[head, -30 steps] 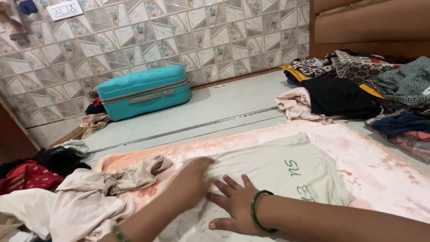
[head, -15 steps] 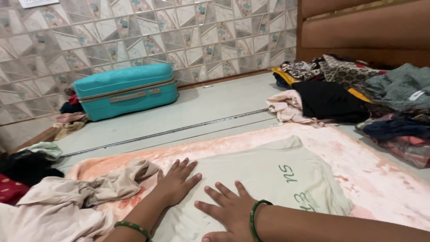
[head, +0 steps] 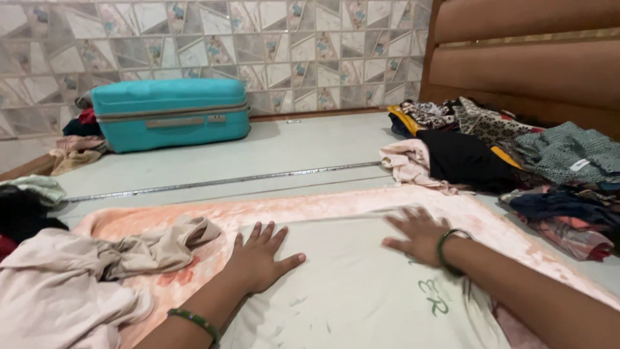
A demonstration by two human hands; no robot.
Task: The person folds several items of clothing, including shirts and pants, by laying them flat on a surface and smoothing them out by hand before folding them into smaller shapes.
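A pale cream shirt (head: 349, 284) lies flat on a soft pink blanket (head: 194, 223), near the bottom of the view. Some green letters (head: 434, 296) are printed on the shirt, low and to the right. The left hand (head: 258, 258) lies flat on the left edge of the shirt with its fingers spread wide. It holds nothing. A green bangle (head: 194, 321) sits on that wrist. The right hand (head: 420, 234) is also flat and spread out, pressing on the far right part of the shirt, and it has a green bangle (head: 447, 249) too. This hand looks a bit blurry. Just left of the left hand is a crumpled beige cloth (head: 155, 249), and it runs into a bigger pale pink pile (head: 51, 297) at the near left. Far away on the left, a teal suitcase (head: 169, 113) lies on its side against a tiled wall (head: 258, 45). It has a flat handle on its front. Small clothes (head: 74, 145) are bunched up beside it. On the right is a big heap of clothes (head: 504, 155) with black, pink, yellow and patterned pieces. One grey-green piece has a small white tag (head: 580, 165). Behind the heap stands a brown padded headboard (head: 536, 52).
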